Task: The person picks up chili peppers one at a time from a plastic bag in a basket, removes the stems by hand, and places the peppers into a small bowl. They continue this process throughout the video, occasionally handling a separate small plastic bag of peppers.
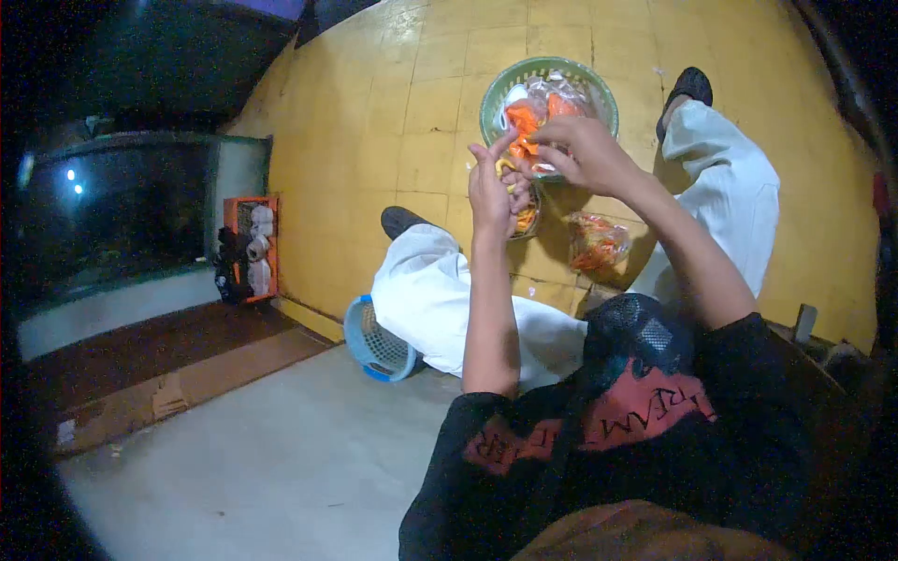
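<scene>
My left hand [491, 192] is raised in front of the green basket, its fingers curled around a small yellow curved piece [506, 168]. Close beside it, my right hand [587, 154] has its fingertips bent together near a bright orange piece [524, 123]; what they pinch, if anything, is too small to make out. The round green basket [486, 105] stands beyond both hands with clear plastic packets and orange items inside. Partly hidden under my left hand is a small container of orange-yellow pieces [527, 220]. A clear bag of orange pieces [599, 245] lies below my right hand.
My white-trousered legs spread to both sides on the yellow tiled floor [374, 122]. A blue basket [382, 346] leans by my left leg. Farther left, an orange crate [272, 243] holds pale rolls. A floor ledge [313, 321] runs beside the grey floor.
</scene>
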Action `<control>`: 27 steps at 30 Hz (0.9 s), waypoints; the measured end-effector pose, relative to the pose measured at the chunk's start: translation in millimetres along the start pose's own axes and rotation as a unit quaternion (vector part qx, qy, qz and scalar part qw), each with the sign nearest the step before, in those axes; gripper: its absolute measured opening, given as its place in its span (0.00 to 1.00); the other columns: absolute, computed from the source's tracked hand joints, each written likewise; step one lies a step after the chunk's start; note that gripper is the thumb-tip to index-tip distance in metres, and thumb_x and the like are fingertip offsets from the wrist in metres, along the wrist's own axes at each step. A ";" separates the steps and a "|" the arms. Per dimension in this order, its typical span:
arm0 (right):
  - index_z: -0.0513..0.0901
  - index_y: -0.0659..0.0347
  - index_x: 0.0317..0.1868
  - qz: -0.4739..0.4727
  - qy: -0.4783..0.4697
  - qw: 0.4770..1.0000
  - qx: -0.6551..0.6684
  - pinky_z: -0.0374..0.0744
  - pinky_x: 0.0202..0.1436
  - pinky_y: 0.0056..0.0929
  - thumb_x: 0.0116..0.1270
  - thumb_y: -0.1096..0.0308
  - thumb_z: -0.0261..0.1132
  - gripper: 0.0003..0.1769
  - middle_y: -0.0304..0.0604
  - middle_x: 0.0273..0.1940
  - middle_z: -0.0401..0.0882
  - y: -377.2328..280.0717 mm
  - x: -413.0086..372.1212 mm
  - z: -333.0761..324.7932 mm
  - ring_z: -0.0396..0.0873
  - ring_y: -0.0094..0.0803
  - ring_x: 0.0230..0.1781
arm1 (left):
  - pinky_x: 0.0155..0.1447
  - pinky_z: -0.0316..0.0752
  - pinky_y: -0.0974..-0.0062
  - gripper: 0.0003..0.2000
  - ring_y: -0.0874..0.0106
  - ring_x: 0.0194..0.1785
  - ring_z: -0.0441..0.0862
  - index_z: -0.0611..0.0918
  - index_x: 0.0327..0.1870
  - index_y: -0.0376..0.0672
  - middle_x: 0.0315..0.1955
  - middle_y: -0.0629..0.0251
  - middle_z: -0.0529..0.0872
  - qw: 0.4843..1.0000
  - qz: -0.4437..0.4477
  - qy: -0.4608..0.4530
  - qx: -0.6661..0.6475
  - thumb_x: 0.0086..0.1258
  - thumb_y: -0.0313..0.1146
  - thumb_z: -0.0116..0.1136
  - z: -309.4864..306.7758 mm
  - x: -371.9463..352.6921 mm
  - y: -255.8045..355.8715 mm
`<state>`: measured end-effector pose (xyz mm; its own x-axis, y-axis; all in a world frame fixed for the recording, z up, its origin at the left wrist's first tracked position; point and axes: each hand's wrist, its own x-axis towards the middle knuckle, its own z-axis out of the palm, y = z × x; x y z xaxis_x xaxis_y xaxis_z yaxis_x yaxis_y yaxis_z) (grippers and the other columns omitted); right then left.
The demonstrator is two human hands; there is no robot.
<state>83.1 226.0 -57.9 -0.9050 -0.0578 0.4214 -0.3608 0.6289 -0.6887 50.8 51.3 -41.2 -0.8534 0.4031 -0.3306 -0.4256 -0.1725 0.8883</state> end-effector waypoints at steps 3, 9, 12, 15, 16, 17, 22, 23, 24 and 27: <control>0.84 0.65 0.43 -0.062 0.001 0.994 0.094 0.77 0.47 0.39 0.61 0.67 0.64 0.12 0.49 0.44 0.81 -29.7 -1.4 -9.3 0.80 0.46 0.43 | 0.14 0.53 0.88 0.38 0.84 0.15 0.60 0.70 0.64 0.40 0.23 0.69 0.74 0.999 -0.020 -0.015 0.029 0.74 0.65 0.22 2.5 -4.1 -2.7; 0.82 0.65 0.39 -0.023 -0.039 0.996 0.079 0.77 0.43 0.39 0.57 0.71 0.65 0.10 0.49 0.40 0.81 -25.9 -7.3 7.8 0.79 0.47 0.40 | 0.13 0.55 0.88 0.39 0.83 0.15 0.63 0.72 0.61 0.41 0.24 0.68 0.77 0.995 -0.068 0.025 0.069 0.73 0.67 0.19 19.5 -18.0 0.6; 0.81 0.65 0.36 0.036 -0.017 0.996 0.086 0.76 0.37 0.39 0.59 0.71 0.63 0.07 0.51 0.32 0.80 -25.1 -3.8 8.2 0.79 0.47 0.33 | 0.14 0.57 0.87 0.33 0.84 0.15 0.64 0.74 0.57 0.41 0.26 0.67 0.79 0.999 -0.005 -0.012 0.041 0.76 0.63 0.28 -0.1 -17.7 -6.9; 0.81 0.64 0.35 0.066 0.001 0.996 0.054 0.74 0.32 0.40 0.60 0.70 0.61 0.07 0.52 0.26 0.78 -20.6 -2.5 11.1 0.79 0.48 0.27 | 0.16 0.59 0.88 0.12 0.86 0.16 0.65 0.78 0.46 0.39 0.25 0.65 0.83 0.988 0.094 0.011 0.121 0.76 0.39 0.52 -10.3 -22.2 -6.7; 0.81 0.64 0.35 0.060 0.011 0.998 0.033 0.73 0.29 0.40 0.61 0.69 0.60 0.07 0.53 0.24 0.77 -21.7 -2.3 13.1 0.78 0.48 0.25 | 0.16 0.59 0.88 0.12 0.86 0.16 0.65 0.78 0.46 0.39 0.25 0.65 0.83 0.988 0.096 0.015 0.118 0.76 0.39 0.52 -12.5 -24.1 -7.7; 0.86 0.60 0.35 0.088 0.005 0.996 0.032 0.79 0.35 0.45 0.59 0.63 0.63 0.10 0.54 0.26 0.82 -23.4 -2.8 15.2 0.81 0.51 0.26 | 0.17 0.60 0.88 0.10 0.87 0.17 0.66 0.79 0.44 0.39 0.26 0.66 0.84 0.985 0.091 0.020 0.147 0.75 0.37 0.54 -13.9 -25.8 -9.4; 0.86 0.61 0.35 0.109 -0.061 0.992 0.035 0.79 0.35 0.43 0.61 0.62 0.64 0.11 0.53 0.28 0.83 -32.1 3.6 21.3 0.82 0.49 0.28 | 0.20 0.62 0.88 0.08 0.88 0.21 0.70 0.79 0.41 0.36 0.28 0.68 0.84 0.985 0.084 0.046 0.142 0.71 0.32 0.59 -27.8 -29.0 -16.4; 0.86 0.62 0.35 0.118 -0.076 0.989 0.055 0.79 0.35 0.42 0.61 0.61 0.64 0.12 0.52 0.29 0.83 -35.9 5.3 21.5 0.82 0.48 0.28 | 0.20 0.62 0.88 0.08 0.88 0.21 0.70 0.79 0.41 0.36 0.28 0.68 0.84 0.985 0.085 0.051 0.139 0.71 0.32 0.59 -33.6 -29.5 -17.2; 0.86 0.62 0.35 0.116 -0.080 0.988 0.056 0.79 0.35 0.42 0.61 0.61 0.64 0.12 0.52 0.29 0.83 -36.5 6.4 25.2 0.82 0.48 0.28 | 0.22 0.64 0.88 0.08 0.87 0.21 0.71 0.80 0.40 0.36 0.28 0.68 0.84 0.991 0.072 0.055 0.101 0.72 0.32 0.59 -41.3 -29.4 -17.3; 0.85 0.63 0.34 0.075 -0.045 0.985 0.146 0.79 0.36 0.40 0.63 0.61 0.65 0.12 0.51 0.30 0.84 -39.4 5.3 41.2 0.82 0.47 0.30 | 0.26 0.68 0.85 0.07 0.84 0.23 0.74 0.80 0.38 0.36 0.27 0.68 0.84 0.990 0.073 0.075 0.097 0.71 0.32 0.59 -60.5 -33.9 -20.3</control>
<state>83.2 169.0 -52.8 -0.9648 -0.0582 0.2565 -0.2587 0.3860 -0.8855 70.1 -13.2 -67.3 -0.9426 0.2463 -0.2253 -0.2415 -0.0373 0.9697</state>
